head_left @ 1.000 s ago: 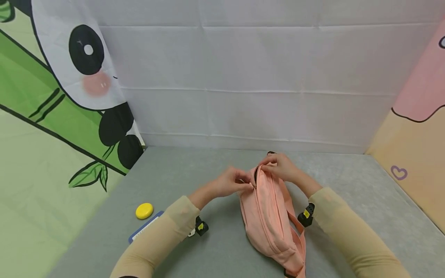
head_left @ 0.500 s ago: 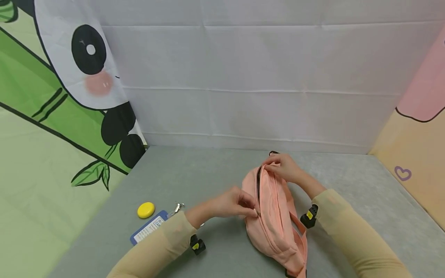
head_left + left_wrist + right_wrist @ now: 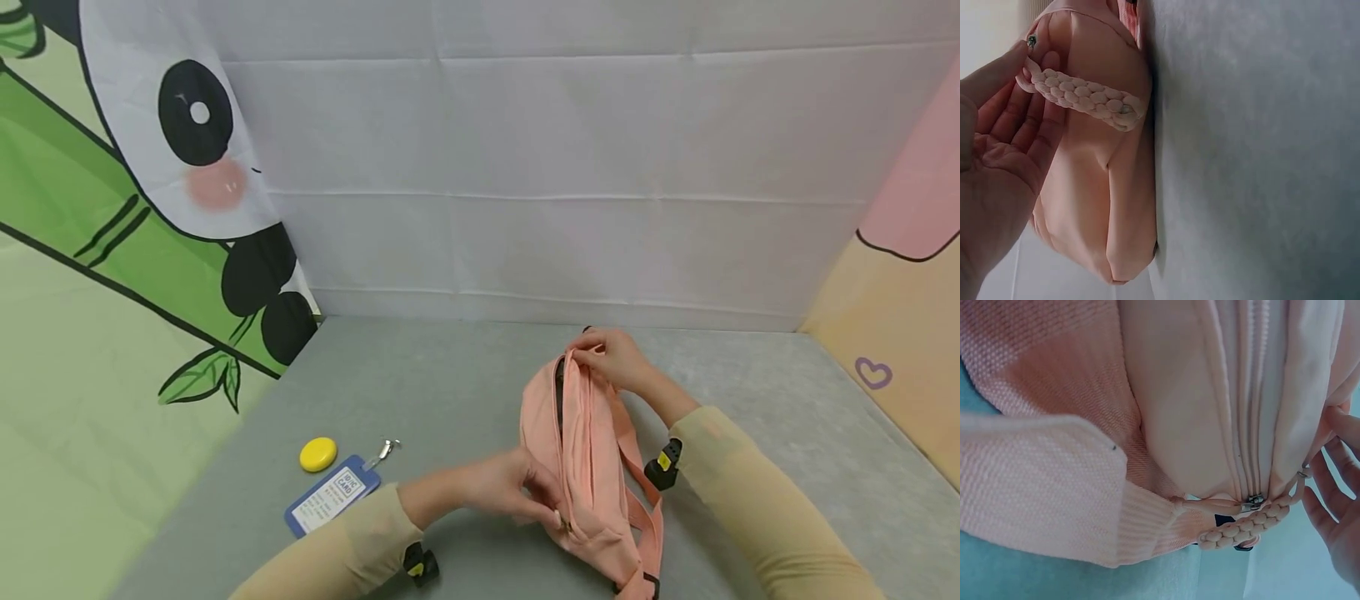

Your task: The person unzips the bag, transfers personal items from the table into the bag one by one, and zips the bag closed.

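A pink waist bag [image 3: 540, 417] lies on the grey table, its long side pointing away from me. A zip opening [image 3: 558, 387] gapes dark along its upper left side. My left hand [image 3: 510, 487] pinches the zip's small metal slider [image 3: 1032, 41] near the bag's near end. From the slider hangs a braided pull [image 3: 1088, 97], in the left wrist view. At the far end my right hand [image 3: 611, 358] pinches the bag's top edge. Another zip [image 3: 1254, 394] runs closed along the bag in the right wrist view, with its own braided pull [image 3: 1244, 528].
Left of the bag lie a yellow round object [image 3: 318, 454] and a blue card holder [image 3: 330, 497] with a metal clip [image 3: 386, 450]. The pink strap [image 3: 645, 521] trails along the bag's right side. A white cloth backdrop [image 3: 525, 167] stands behind the table.
My left hand has drawn the slider towards me along the bag, and the zip opening has lengthened. The card holder has come into fuller view. My right hand stays at the far end.
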A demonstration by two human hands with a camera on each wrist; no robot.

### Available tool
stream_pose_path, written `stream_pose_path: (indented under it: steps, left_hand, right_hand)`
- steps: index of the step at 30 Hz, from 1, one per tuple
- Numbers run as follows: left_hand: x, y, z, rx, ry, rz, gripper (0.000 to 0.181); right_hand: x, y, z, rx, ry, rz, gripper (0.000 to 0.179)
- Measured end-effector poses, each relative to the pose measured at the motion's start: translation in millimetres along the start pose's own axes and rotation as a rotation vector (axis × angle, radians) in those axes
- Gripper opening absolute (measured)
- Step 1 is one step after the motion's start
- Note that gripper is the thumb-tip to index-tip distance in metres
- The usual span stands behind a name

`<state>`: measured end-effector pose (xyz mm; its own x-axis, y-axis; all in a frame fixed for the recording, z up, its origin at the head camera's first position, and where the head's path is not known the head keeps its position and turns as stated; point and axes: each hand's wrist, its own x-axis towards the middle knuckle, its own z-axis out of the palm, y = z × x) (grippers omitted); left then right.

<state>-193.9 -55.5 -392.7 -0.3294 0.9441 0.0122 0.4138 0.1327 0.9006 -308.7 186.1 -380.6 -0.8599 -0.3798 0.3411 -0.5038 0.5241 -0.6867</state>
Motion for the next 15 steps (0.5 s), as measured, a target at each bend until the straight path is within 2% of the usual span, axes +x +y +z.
stream_pose_path:
  steps: [6,11,15]
  left_hand:
    - [2.6,-3.8,5.9,0.005,-0.047,0.022,0.013]
    - [2.2,-5.1,8.5,0.060,-0.035,0.052,0.012]
    - [1.7,-4.4,6.0,0.057,-0.020,0.045,0.012]
  right_hand:
    - [-0.2,3.0,3.0,-0.010,0.009,-0.004,0.018]
    - [-0.2,3.1,5.2,-0.037,0.020,-0.031,0.018]
    - [-0.6,0.4,3.6,-0.032,0.028,-0.035,0.018]
